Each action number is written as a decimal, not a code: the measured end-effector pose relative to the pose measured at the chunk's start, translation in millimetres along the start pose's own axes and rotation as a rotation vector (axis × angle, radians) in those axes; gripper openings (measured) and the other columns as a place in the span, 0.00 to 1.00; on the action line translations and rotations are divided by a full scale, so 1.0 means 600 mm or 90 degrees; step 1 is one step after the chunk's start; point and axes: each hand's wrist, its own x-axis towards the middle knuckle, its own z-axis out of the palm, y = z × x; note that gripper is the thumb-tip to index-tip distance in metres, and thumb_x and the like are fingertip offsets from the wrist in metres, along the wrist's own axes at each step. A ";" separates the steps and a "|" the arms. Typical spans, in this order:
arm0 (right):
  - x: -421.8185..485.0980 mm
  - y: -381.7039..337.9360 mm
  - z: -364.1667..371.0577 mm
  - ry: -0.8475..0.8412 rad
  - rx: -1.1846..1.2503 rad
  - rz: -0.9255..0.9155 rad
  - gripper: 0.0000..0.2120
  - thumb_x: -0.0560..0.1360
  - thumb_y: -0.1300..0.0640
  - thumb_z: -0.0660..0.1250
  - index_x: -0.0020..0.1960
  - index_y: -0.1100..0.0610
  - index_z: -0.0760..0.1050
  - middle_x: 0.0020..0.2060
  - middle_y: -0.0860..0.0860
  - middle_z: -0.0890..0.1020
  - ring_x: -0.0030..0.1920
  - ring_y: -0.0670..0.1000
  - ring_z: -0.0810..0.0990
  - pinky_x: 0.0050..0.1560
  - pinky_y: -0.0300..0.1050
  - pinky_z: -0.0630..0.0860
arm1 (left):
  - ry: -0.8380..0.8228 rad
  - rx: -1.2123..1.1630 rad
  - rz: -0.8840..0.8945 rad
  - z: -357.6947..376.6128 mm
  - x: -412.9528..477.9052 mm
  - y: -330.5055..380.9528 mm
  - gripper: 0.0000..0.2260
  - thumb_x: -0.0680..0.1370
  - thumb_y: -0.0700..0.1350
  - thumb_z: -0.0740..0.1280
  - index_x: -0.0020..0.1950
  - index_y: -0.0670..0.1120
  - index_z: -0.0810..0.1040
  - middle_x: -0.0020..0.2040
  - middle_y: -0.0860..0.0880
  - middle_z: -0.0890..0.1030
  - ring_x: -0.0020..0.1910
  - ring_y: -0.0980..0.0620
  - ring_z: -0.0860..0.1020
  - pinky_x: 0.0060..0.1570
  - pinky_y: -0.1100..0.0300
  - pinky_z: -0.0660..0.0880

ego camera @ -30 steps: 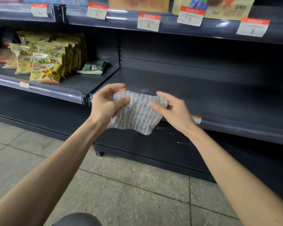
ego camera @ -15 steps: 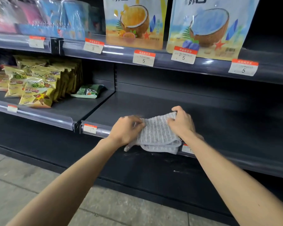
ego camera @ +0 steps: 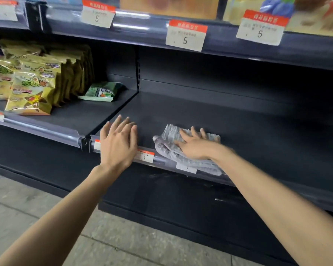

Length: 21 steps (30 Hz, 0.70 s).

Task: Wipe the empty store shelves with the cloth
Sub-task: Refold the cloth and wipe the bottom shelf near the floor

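Yellow snack bags (ego camera: 33, 89) stand in rows on the neighbouring shelf at far left, and a green packet (ego camera: 102, 92) lies flat just beside them, near the divider. Right of that divider the left hand (ego camera: 117, 144) is spread over the front edge of the empty shelf (ego camera: 248, 131), fingers straight and holding nothing; whether the palm actually touches the rail cannot be told. Just beside its wrist an orange-topped price tag (ego camera: 145, 156) sits in the clear rail strip. Next comes the grey cloth (ego camera: 166, 145), bunched and folded on the front part of the shelf, its near edge drooping over the rail. The right hand (ego camera: 195, 146) lies flat on top of it, fingers straight and splayed, pressing rather than gripping. Further right the shelf is dark and bare. With only a flat palm holding it, the cloth could slide out from under the hand or roll into a tighter wad, leaving streaks unwiped. The overhanging edge may well catch the price tag and drag it from its strip. A stroke carried too far left risks nudging the green packet.
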 end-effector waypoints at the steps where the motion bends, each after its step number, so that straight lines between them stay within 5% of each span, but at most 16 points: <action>1: 0.014 -0.009 0.000 0.011 -0.005 -0.006 0.28 0.81 0.37 0.41 0.77 0.38 0.35 0.77 0.47 0.31 0.76 0.56 0.29 0.70 0.72 0.33 | 0.028 0.005 -0.011 0.003 0.000 -0.006 0.20 0.82 0.49 0.51 0.62 0.44 0.80 0.69 0.45 0.77 0.76 0.46 0.64 0.74 0.45 0.56; 9: 0.102 -0.052 -0.016 0.214 0.009 0.009 0.29 0.79 0.35 0.44 0.79 0.39 0.45 0.80 0.50 0.40 0.78 0.60 0.36 0.72 0.71 0.35 | 0.099 0.010 0.007 0.010 0.003 -0.015 0.21 0.82 0.47 0.49 0.64 0.44 0.77 0.71 0.45 0.75 0.76 0.45 0.63 0.73 0.47 0.57; 14: 0.081 -0.083 0.004 0.104 0.029 0.033 0.38 0.73 0.24 0.41 0.78 0.38 0.39 0.79 0.52 0.37 0.77 0.62 0.32 0.69 0.71 0.30 | 0.157 -0.059 0.017 0.008 0.000 -0.018 0.18 0.82 0.45 0.52 0.66 0.42 0.75 0.73 0.45 0.72 0.77 0.45 0.62 0.74 0.47 0.57; 17: 0.122 -0.114 0.001 0.127 0.004 -0.031 0.34 0.76 0.29 0.42 0.78 0.39 0.40 0.79 0.50 0.38 0.78 0.59 0.34 0.70 0.70 0.33 | 0.202 -0.111 -0.014 0.007 -0.013 -0.038 0.17 0.82 0.42 0.53 0.67 0.41 0.73 0.75 0.43 0.68 0.78 0.44 0.58 0.76 0.46 0.52; 21: 0.167 -0.167 -0.002 0.222 -0.001 -0.153 0.27 0.80 0.43 0.47 0.79 0.45 0.51 0.79 0.52 0.55 0.79 0.55 0.50 0.75 0.65 0.45 | 0.205 -0.125 -0.077 0.006 -0.033 -0.077 0.17 0.82 0.44 0.53 0.68 0.40 0.71 0.76 0.42 0.65 0.79 0.44 0.54 0.77 0.46 0.49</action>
